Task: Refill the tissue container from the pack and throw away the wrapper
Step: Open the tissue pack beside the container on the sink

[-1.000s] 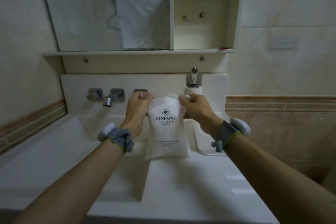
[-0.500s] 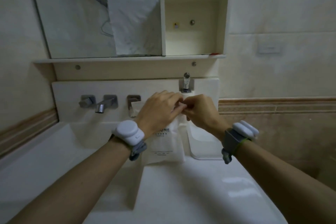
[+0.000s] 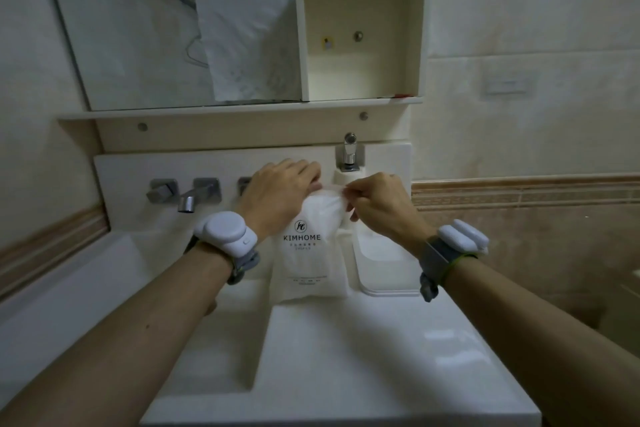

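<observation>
A white tissue pack [image 3: 306, 260] printed KIMHOME stands upright on the white counter [image 3: 363, 357], just right of the basin. My left hand [image 3: 277, 194] grips the pack's top from the left, knuckles up. My right hand [image 3: 375, 204] pinches the stretched top edge of the wrapper from the right. A white rectangular tissue container [image 3: 384, 263] with a rounded rim lies on the counter right behind the pack, under my right wrist; its inside is partly hidden.
The sink basin [image 3: 214, 350] drops away at left, with a wall tap and handles [image 3: 188, 192] above it. A chrome fixture [image 3: 349, 152] stands behind the hands. A mirror and an open wall cubby [image 3: 363, 38] hang over a shelf.
The hands have drawn slightly apart at the pack's top, stretching the wrapper there, so the printed front shows again. The camera view has tilted down a little.
</observation>
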Demonstrator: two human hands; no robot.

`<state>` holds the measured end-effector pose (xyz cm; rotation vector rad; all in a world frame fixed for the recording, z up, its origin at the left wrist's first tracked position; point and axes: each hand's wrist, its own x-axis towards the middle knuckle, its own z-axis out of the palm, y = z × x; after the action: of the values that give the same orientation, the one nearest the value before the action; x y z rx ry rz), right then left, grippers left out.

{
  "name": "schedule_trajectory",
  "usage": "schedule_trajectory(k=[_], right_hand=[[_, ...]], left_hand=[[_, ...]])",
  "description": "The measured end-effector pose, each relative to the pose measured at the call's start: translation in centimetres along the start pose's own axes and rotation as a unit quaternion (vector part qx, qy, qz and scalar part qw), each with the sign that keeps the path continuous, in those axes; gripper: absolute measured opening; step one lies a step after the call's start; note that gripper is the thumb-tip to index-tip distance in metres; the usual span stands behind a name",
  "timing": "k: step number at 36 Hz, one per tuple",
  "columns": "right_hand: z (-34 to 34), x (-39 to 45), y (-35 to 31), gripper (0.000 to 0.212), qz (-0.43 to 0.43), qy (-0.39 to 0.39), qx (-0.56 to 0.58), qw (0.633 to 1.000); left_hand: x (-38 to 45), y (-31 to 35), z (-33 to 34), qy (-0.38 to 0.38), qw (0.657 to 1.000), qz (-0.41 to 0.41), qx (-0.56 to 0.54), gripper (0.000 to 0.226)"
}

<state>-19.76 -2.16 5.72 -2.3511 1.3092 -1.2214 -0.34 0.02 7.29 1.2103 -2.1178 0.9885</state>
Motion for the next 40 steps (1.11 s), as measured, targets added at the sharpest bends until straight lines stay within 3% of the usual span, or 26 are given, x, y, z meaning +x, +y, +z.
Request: schedule_trajectory(k=[12, 16, 21, 29, 33, 36, 40], right_hand=[[-0.7, 0.1, -0.5, 0.037, 0.089, -0.025, 0.035, 0.995], [-1.3, 0.3, -1.1, 0.026, 0.126, -0.072, 0.100, 0.984], [-2.5, 0.5, -1.9, 0.026, 0.087, -0.111, 0.180, 0.974], [-3.1, 0.9, -3.4, 0.021, 0.143, -0.175, 0.216, 0.950], [-3.2, 0.9, -4.0, 0.023, 0.138, -0.217, 0.212, 0.943], [-2.9, 0.9, -4.9, 0.033, 0.128, -0.242, 0.181, 0.945], [-2.9, 1.2, -5.6, 0.055, 0.149, -0.299, 0.140, 0.932]], left_hand=[[-3.4, -4.0, 0.4, -0.117, 0.969, -0.196, -0.096, 0.020], [-2.9, -3.4, 0.5, -0.086, 0.949, -0.253, -0.166, 0.014], [-2.0, -2.5, 0.0, -0.043, 0.899, -0.325, -0.291, 0.010], [-1.1, -0.8, -0.3, -0.046, 0.900, -0.332, -0.279, 0.017], [-0.3, 0.6, -1.2, -0.069, 0.837, -0.395, -0.372, 0.040], [0.4, 1.1, -1.3, -0.090, 0.781, -0.436, -0.438, 0.044], [0.7, 1.7, -1.8, -0.101, 0.752, -0.432, -0.488, 0.052]])
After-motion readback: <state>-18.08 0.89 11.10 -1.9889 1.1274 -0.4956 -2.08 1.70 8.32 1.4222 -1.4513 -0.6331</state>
